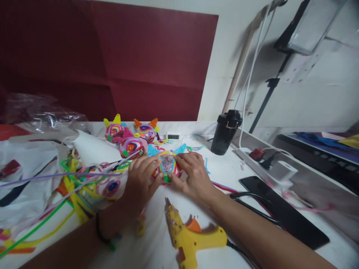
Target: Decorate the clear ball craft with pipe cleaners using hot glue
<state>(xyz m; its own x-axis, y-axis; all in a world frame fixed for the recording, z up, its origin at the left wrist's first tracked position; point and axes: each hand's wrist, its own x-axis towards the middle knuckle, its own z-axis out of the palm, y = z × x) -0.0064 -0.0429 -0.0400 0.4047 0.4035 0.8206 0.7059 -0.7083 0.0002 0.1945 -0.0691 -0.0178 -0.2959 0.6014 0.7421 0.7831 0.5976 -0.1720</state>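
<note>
A round, multicoloured pipe-cleaner animal head (167, 163) with blue fuzzy ears rests on the white table between my hands. Its centre is a greyish, see-through patch with coiled colours around it and green at the bottom. My left hand (142, 175) grips its left side, thumb at the lower edge. On the opposite side my right hand (193, 172) holds it, thumb also low and fingers along the rim. A yellow glue gun (190, 235) with an orange trigger lies in front of my hands, nozzle pointing toward the craft piece.
Similar heads, one with orange ears (146, 130), stand behind. Loose pipe cleaners (75, 194) and plastic bags (30, 175) crowd the left. A small digital display (173, 137) and black bottle (226, 132) stand at the back. A black phone-like slab (283, 211), cables and a power strip (260, 164) occupy the right.
</note>
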